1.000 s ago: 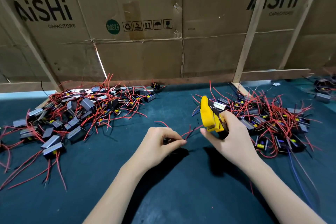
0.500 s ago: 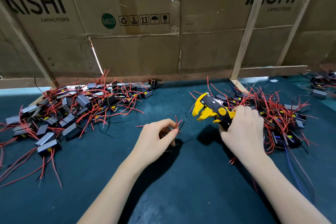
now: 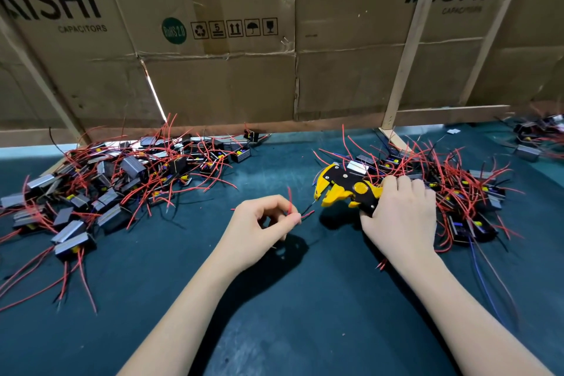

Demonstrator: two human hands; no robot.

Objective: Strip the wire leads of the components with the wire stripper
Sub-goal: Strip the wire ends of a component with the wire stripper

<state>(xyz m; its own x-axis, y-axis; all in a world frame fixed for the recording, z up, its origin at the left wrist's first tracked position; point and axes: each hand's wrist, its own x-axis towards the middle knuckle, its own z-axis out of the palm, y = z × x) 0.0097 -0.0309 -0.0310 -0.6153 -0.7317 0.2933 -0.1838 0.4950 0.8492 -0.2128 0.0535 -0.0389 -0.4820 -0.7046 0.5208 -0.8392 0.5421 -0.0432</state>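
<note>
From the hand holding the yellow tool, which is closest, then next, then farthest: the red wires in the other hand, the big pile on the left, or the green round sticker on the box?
1. Pinched red wires, just left of the right hand.
2. Left pile, across the table.
3. Green sticker, up on the cardboard behind.

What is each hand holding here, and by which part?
The right hand grips the wire stripper by its handles. The left hand pinches thin red and black wire leads near their free ends.

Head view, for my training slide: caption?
Left hand pinches red leads before open wire stripper in right hand.
</note>
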